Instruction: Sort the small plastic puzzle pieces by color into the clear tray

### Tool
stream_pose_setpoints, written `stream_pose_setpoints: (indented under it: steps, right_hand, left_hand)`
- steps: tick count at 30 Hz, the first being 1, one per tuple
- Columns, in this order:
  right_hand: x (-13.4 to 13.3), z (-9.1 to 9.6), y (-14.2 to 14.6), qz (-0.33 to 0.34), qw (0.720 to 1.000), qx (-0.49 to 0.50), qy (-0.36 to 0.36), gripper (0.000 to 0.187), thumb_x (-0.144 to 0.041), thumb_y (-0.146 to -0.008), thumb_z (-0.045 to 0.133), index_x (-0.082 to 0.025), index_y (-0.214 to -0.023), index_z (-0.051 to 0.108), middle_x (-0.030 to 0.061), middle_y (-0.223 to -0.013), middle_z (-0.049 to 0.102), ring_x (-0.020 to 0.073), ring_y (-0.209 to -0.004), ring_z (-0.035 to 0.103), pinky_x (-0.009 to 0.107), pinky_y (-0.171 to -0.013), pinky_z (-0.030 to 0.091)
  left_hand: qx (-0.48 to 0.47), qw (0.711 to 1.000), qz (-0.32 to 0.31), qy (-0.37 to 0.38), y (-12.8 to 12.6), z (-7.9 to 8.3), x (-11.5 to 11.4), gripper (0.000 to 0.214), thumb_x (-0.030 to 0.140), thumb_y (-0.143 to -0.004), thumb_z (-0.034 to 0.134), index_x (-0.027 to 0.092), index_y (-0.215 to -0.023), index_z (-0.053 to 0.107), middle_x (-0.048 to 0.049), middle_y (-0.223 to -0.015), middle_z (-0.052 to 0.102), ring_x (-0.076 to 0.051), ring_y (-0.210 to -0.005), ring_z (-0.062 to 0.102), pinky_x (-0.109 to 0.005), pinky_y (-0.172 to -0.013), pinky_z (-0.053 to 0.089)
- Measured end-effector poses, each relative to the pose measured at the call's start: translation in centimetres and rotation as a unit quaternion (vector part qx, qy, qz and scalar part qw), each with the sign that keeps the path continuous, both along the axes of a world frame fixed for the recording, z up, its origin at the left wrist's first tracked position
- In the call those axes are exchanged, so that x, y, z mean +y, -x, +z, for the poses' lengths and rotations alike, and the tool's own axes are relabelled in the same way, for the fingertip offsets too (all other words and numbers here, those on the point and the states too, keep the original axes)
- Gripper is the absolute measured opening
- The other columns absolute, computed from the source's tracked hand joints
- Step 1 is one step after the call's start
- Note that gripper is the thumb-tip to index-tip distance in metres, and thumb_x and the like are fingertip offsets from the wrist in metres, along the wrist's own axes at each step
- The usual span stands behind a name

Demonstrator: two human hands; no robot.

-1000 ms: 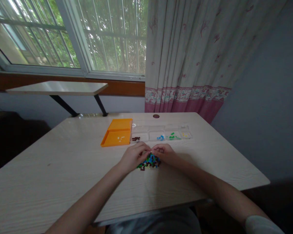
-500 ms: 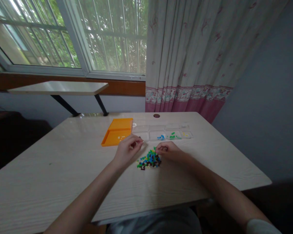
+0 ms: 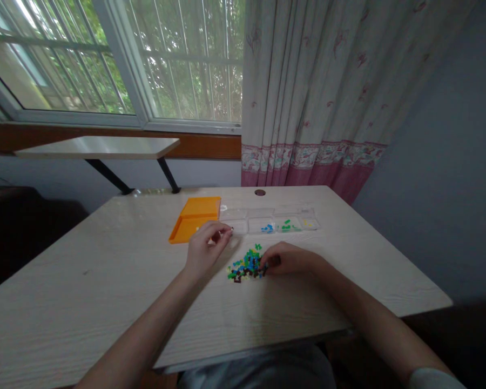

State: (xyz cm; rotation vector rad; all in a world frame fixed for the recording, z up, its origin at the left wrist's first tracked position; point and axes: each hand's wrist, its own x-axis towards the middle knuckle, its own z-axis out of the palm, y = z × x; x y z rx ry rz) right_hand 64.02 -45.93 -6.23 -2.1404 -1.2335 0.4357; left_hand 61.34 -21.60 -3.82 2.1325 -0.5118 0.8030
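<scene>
A loose pile of small building-block pieces (image 3: pixel 247 266) in green, blue, dark brown, yellow and white lies on the table in front of me. My left hand (image 3: pixel 207 243) hovers to the pile's upper left, thumb and forefinger pinched on a tiny whitish piece (image 3: pixel 231 230). At the right side of the pile is my right hand (image 3: pixel 287 258), its fingers curled down among the pieces; whatever they grip is hidden. Just beyond the hands lies a clear compartment box (image 3: pixel 247 227). Separate compartments hold blue pieces (image 3: pixel 268 228), green pieces (image 3: pixel 287 225) and a few yellow pieces (image 3: pixel 308 223).
An open orange case (image 3: pixel 178 233) lies left of the clear box, partly behind my left hand. The pale wooden table (image 3: pixel 125 281) has a round dark cable hole (image 3: pixel 260 192) near its back edge. A raised shelf (image 3: pixel 105 146) stands at the back left, below the window.
My left hand has shifted slightly left and up toward the orange case, still pinching. My right hand has come down lower onto the right side of the pile, uncovering a green piece at its top.
</scene>
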Motion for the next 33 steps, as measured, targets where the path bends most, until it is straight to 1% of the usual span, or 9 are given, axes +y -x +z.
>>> stream_pose_setpoints:
  steps: [6, 15, 18, 20, 24, 26, 28, 30, 33]
  right_hand:
    - [0.0, -0.2, -0.1, -0.007, 1.0, -0.016, 0.012, 0.022, -0.022, -0.071, 0.06, -0.017, -0.091, 0.065, -0.0028, -0.062, 0.053, 0.0065, -0.053, 0.047, 0.016, -0.051, 0.036]
    - [-0.1, -0.5, -0.2, 0.001, 1.0, -0.017, 0.001, 0.021, -0.022, -0.072, 0.059, -0.017, -0.091, 0.065, -0.0034, -0.061, 0.052, 0.0061, -0.052, 0.046, 0.016, -0.051, 0.036]
    - [-0.1, -0.3, -0.1, -0.001, 1.0, -0.004, 0.001, 0.02, -0.023, -0.072, 0.06, -0.016, -0.089, 0.065, -0.0035, -0.06, 0.051, 0.0062, -0.052, 0.047, 0.016, -0.051, 0.036]
    - [-0.1, -0.2, -0.1, -0.002, 1.0, -0.001, 0.003, 0.02, -0.024, -0.072, 0.06, -0.015, -0.089, 0.064, -0.0035, -0.06, 0.051, 0.0062, -0.052, 0.047, 0.016, -0.051, 0.036]
    - [-0.1, -0.2, 0.0, -0.004, 1.0, 0.0, 0.009, 0.02, -0.024, -0.072, 0.06, -0.015, -0.088, 0.064, -0.0034, -0.061, 0.052, 0.0063, -0.053, 0.047, 0.016, -0.051, 0.036]
    - [-0.1, -0.3, 0.0, -0.01, 1.0, 0.0, 0.012, 0.018, -0.024, -0.072, 0.06, -0.015, -0.087, 0.064, -0.0037, -0.06, 0.051, 0.0061, -0.053, 0.047, 0.016, -0.05, 0.035]
    - [-0.2, -0.3, -0.1, -0.012, 1.0, 0.001, 0.013, 0.017, -0.023, -0.072, 0.059, -0.015, -0.086, 0.063, -0.0041, -0.059, 0.05, 0.006, -0.052, 0.046, 0.016, -0.05, 0.034]
    - [-0.2, -0.4, -0.1, -0.011, 1.0, 0.002, 0.013, 0.017, -0.024, -0.071, 0.06, -0.015, -0.086, 0.063, -0.0043, -0.059, 0.05, 0.0061, -0.052, 0.046, 0.016, -0.05, 0.034]
    - [-0.2, -0.4, -0.1, -0.014, 1.0, 0.0, 0.018, 0.018, -0.025, -0.07, 0.06, -0.015, -0.085, 0.063, -0.0043, -0.06, 0.05, 0.0063, -0.052, 0.046, 0.016, -0.05, 0.034]
  left_hand:
    - [-0.028, 1.0, 0.002, 0.003, 0.0, 0.1, 0.1, 0.007, 0.022, -0.077, 0.055, 0.015, -0.075, 0.059, -0.0011, -0.071, 0.057, -0.007, -0.056, 0.048, -0.018, -0.054, 0.04]
    - [-0.026, 1.0, -0.001, 0.004, 0.2, 0.1, 0.1, 0.008, 0.022, -0.077, 0.055, 0.016, -0.076, 0.06, -0.0015, -0.073, 0.058, -0.007, -0.057, 0.049, -0.018, -0.054, 0.041]
    - [-0.018, 1.0, -0.001, -0.011, 0.1, 0.0, 0.3, 0.01, 0.024, -0.078, 0.054, 0.016, -0.077, 0.059, -0.0014, -0.071, 0.057, -0.008, -0.056, 0.049, -0.018, -0.054, 0.041]
    - [-0.004, 0.999, 0.008, -0.037, -0.3, -0.1, 0.8, 0.013, 0.026, -0.078, 0.052, 0.016, -0.078, 0.059, -0.0012, -0.071, 0.058, -0.008, -0.056, 0.049, -0.018, -0.054, 0.041]
    - [0.054, 0.986, 0.072, -0.142, -1.5, -0.3, 2.5, 0.019, 0.031, -0.079, 0.047, 0.017, -0.081, 0.059, -0.0016, -0.072, 0.059, -0.011, -0.064, 0.053, -0.02, -0.057, 0.04]
    - [0.097, 0.967, 0.117, -0.205, -2.0, -0.6, 3.5, 0.021, 0.032, -0.079, 0.044, 0.019, -0.084, 0.059, -0.0021, -0.08, 0.061, -0.013, -0.07, 0.055, -0.022, -0.06, 0.039]
    - [0.127, 0.943, 0.179, -0.25, -2.5, -0.9, 4.3, 0.023, 0.034, -0.079, 0.042, 0.02, -0.085, 0.059, -0.0025, -0.085, 0.062, -0.015, -0.074, 0.055, -0.023, -0.06, 0.038]
    - [0.145, 0.922, 0.226, -0.278, -2.8, -1.3, 4.9, 0.024, 0.035, -0.079, 0.041, 0.021, -0.084, 0.059, -0.0029, -0.087, 0.062, -0.017, -0.076, 0.056, -0.024, -0.059, 0.037]
    - [0.164, 0.905, 0.255, -0.3, -3.2, -1.8, 5.7, 0.027, 0.037, -0.079, 0.039, 0.022, -0.086, 0.06, -0.0035, -0.09, 0.063, -0.019, -0.077, 0.057, -0.026, -0.059, 0.037]
